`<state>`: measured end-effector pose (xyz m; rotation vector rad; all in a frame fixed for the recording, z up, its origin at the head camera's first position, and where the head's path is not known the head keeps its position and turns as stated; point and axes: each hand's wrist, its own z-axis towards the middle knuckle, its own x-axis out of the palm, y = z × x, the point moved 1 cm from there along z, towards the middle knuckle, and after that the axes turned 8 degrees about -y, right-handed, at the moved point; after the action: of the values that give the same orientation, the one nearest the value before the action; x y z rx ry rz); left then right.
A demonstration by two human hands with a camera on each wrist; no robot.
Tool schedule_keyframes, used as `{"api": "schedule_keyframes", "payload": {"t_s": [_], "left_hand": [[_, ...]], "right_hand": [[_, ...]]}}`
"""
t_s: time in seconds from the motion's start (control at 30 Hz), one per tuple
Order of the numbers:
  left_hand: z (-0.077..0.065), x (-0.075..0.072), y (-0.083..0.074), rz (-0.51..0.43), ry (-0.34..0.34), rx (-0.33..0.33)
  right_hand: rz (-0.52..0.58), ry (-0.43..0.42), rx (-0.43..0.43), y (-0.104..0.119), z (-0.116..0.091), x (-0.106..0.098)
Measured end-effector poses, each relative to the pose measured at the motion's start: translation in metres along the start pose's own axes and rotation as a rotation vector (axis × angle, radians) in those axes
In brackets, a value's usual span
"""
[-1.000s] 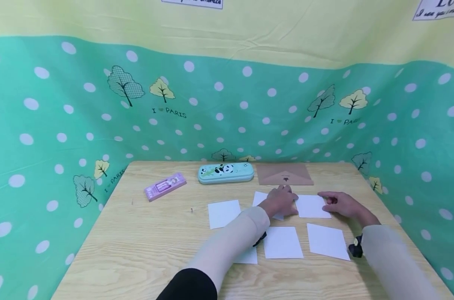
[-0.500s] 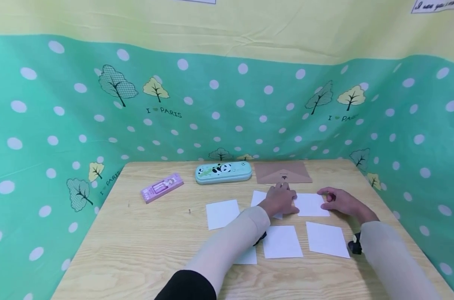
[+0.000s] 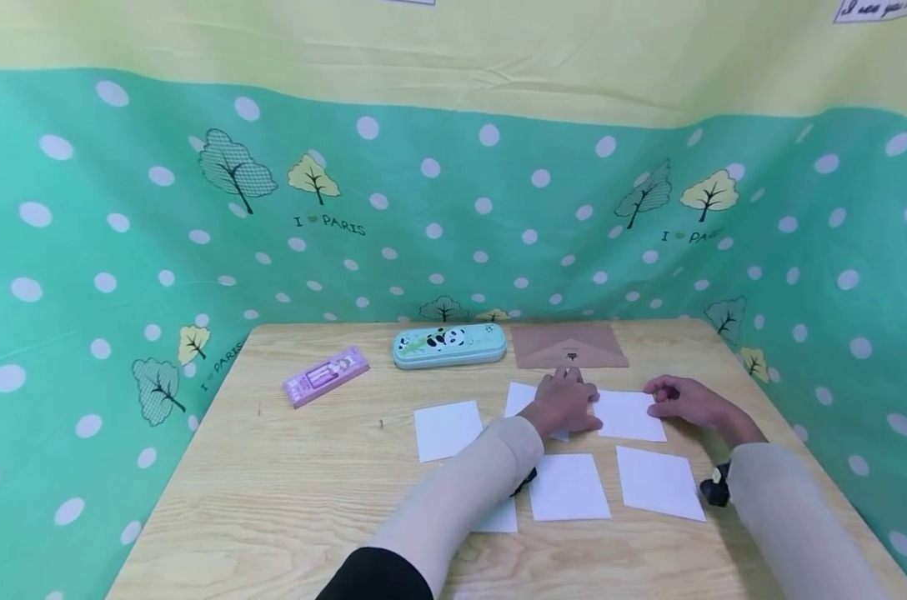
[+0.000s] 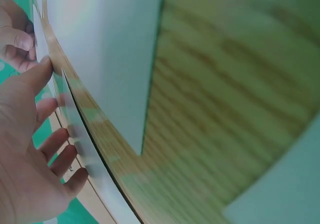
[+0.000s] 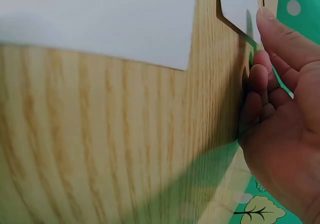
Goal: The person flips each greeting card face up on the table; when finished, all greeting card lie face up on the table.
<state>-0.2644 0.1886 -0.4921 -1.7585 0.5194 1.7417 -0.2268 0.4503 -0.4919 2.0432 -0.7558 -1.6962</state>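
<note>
Wooden surface (image 3: 258, 492), purple box (image 3: 326, 377) at left, pencil case (image 3: 449, 346), left hand (image 3: 563, 402) over back middle paper (image 3: 519, 396), fingers apart, back right paper (image 3: 630, 416) between both hands, right hand (image 3: 691, 403) at its right edge, fingers curled, cannot tell if pinching.

The head view looks forward and down across the table (image 3: 296, 492), sharing white papers (image 3: 569, 492) with close wrist views.
</note>
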Motion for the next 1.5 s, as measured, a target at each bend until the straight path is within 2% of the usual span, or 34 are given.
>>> {"api": "schedule_keyframes", "payload": {"t_s": [0.23,0.4,0.57,0.73,0.93,1.07,1.3,1.4,1.5], "left_hand": [[0.001,0.001,-0.003,0.017,-0.001,0.001],[0.004,0.006,-0.003,0.035,0.011,-0.007],[0.007,0.011,-0.004,0.103,0.017,-0.001],[0.007,0.008,-0.006,0.102,0.01,-0.047],[0.011,-0.005,-0.001,0.047,-0.122,-0.076],[0.012,-0.013,0.005,-0.025,-0.185,-0.068],[0.011,-0.019,0.01,-0.115,-0.216,-0.03],[0.007,-0.022,0.011,-0.212,-0.214,-0.009],[0.004,-0.023,0.01,-0.286,-0.209,0.025]], "right_hand": [[0.047,-0.013,0.045,-0.001,-0.004,0.0],[0.062,0.003,0.017,0.001,-0.003,0.001],[0.045,-0.008,0.015,0.005,-0.005,0.002],[0.057,-0.046,-0.014,0.009,-0.01,-0.002],[0.119,-0.104,-0.085,0.015,-0.015,-0.01],[0.143,-0.135,-0.092,0.019,-0.019,-0.013],[0.24,-0.176,-0.088,0.02,-0.022,-0.019],[0.262,-0.179,-0.1,0.022,-0.025,-0.019],[0.235,-0.187,-0.104,0.022,-0.027,-0.017]]}}
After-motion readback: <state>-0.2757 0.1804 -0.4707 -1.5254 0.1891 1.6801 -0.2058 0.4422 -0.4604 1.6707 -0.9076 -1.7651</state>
